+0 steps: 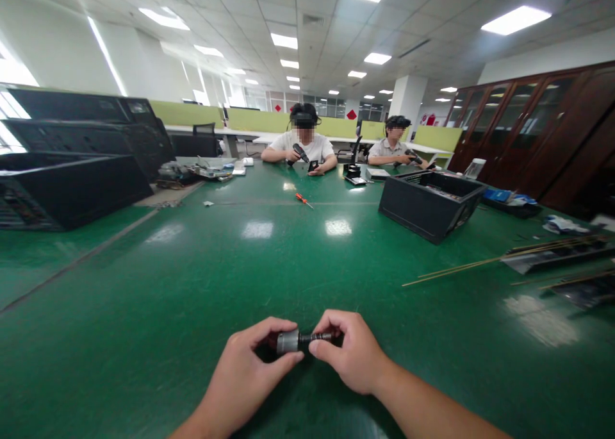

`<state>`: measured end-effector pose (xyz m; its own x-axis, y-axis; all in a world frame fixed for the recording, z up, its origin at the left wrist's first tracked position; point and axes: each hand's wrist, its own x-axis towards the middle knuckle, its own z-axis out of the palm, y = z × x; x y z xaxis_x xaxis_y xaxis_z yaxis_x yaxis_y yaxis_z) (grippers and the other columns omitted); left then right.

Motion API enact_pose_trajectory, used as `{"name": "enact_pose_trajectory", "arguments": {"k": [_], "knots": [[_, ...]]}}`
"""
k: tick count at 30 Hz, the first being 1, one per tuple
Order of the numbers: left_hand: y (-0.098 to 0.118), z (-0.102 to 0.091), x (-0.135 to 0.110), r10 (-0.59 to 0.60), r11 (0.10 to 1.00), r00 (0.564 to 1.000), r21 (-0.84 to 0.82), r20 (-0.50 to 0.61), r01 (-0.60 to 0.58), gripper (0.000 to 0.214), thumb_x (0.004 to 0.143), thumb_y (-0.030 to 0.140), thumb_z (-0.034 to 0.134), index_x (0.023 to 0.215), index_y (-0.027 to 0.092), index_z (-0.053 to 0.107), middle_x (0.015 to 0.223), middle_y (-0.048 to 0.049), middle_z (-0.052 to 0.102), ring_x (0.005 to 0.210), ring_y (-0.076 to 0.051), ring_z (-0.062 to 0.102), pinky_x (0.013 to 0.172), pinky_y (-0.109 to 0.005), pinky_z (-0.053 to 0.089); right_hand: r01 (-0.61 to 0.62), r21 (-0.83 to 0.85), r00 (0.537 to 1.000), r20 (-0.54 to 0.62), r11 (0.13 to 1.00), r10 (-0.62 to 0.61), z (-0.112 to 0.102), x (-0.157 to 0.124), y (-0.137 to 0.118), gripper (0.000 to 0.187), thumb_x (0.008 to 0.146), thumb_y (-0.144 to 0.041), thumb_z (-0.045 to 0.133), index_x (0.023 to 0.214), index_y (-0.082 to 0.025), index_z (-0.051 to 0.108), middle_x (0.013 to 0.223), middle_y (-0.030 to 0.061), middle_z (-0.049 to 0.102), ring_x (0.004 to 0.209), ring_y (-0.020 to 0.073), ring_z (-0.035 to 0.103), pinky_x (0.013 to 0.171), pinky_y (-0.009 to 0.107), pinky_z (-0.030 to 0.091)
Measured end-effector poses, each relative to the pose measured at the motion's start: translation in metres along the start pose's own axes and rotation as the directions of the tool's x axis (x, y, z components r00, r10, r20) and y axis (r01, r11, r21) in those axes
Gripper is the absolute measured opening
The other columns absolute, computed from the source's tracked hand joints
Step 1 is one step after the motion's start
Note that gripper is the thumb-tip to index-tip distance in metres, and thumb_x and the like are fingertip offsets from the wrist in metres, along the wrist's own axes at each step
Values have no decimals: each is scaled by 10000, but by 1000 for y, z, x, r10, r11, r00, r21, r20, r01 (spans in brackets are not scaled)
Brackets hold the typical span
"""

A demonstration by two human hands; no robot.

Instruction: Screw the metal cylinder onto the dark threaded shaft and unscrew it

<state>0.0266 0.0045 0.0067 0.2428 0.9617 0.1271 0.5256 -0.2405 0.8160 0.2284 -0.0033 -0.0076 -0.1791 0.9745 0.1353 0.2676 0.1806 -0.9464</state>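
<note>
Close to the table's front, my left hand (pixel 250 365) grips a short silver metal cylinder (pixel 287 342) between thumb and fingers. A dark ringed shaft (pixel 321 338) lies in line with it, meeting its right end. The fingers and thumb of my right hand (pixel 353 352) are closed around that shaft and cover part of it. Both pieces are held level, just over the green tabletop (pixel 298 266). Whether they are joined inside the cylinder I cannot tell.
An orange screwdriver (pixel 301 199) lies mid-table. Black computer cases stand at left (pixel 72 189) and right (pixel 430 202). Thin rods (pixel 456 271) stick out from the right. Across the table sit two people, one (pixel 298 145) and another (pixel 391 147), each with a power tool.
</note>
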Motion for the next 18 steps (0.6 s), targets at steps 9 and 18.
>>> {"name": "enact_pose_trajectory", "arguments": {"k": [9, 18], "knots": [[4, -1, -1, -18, 1000, 1000, -13, -17, 17, 248, 680, 300, 760, 921, 247, 735, 855, 12, 757, 806, -199, 697, 757, -294, 515, 0, -2, 1000, -7, 1000, 0, 1, 0, -1, 69, 721, -213, 677, 699, -174, 625, 619, -32, 543, 606, 125, 476, 589, 239, 345], [6, -1, 0, -10, 1000, 1000, -17, -13, 10, 242, 688, 297, 748, 923, 239, 734, 845, 7, 757, 788, -197, 696, 746, -292, 517, 14, -3, 1000, 0, 1000, -14, 0, 1, 0, 79, 724, -220, 675, 697, -168, 622, 617, -33, 539, 603, 120, 471, 585, 238, 338]]}}
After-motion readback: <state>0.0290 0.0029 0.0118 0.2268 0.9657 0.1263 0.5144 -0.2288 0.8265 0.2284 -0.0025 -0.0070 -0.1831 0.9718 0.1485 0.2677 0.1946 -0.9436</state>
